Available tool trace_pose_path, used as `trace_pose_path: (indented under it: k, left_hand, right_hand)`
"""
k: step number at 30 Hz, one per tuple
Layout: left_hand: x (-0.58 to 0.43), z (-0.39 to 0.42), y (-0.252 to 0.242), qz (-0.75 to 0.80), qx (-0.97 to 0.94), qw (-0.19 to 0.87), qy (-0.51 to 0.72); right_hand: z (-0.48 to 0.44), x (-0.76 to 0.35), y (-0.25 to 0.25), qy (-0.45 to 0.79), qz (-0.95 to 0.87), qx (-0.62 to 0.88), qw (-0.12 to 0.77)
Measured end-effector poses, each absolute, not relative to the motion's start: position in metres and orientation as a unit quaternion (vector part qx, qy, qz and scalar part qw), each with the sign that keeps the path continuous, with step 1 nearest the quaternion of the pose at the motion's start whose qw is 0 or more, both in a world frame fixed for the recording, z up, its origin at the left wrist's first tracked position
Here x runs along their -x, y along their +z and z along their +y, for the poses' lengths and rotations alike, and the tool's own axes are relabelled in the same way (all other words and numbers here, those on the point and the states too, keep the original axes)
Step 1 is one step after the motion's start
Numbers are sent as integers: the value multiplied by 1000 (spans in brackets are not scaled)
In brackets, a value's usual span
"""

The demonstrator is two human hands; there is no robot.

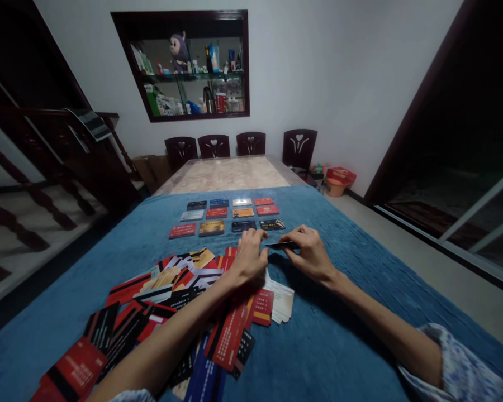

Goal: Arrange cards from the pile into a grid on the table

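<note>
Both my hands meet over a blue cloth (pixel 339 335) on a table. My left hand (pixel 248 258) and my right hand (pixel 309 251) pinch the two ends of one dark card (pixel 279 245), held flat just above the cloth. Beyond my fingers lie three tidy rows of cards (pixel 228 215), red, black, blue and gold, face up. Under and left of my left forearm spreads a loose heap of cards (pixel 167 312), mostly red and black. A small white stack (pixel 283 301) lies near my left wrist.
Past the cloth a marble table top (pixel 230 174) runs to several dark chairs (pixel 299 146) by the wall. A wall niche (pixel 184 67) holds bottles and a plush toy. A staircase railing (pixel 37 167) stands at left, a sliding door (pixel 478 223) at right, a red basket (pixel 339 177) on the floor.
</note>
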State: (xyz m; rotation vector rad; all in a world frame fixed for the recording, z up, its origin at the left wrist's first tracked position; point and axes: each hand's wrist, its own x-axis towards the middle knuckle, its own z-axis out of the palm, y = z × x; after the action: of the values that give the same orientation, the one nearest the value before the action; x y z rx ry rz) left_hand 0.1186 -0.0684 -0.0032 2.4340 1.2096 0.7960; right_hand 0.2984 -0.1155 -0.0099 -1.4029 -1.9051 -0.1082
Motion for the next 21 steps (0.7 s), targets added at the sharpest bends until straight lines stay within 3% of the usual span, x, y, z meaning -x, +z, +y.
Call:
trace_pose_path:
  k: [8,21]
  left_hand:
    - [-118,-68,3,426,-846,189,259]
    - [-113,-66,0,456,-853,118,223]
  right_hand:
    - [-105,-305,-23,65,-716,550,425]
    - [-105,-310,-34,-86,-755,581,291]
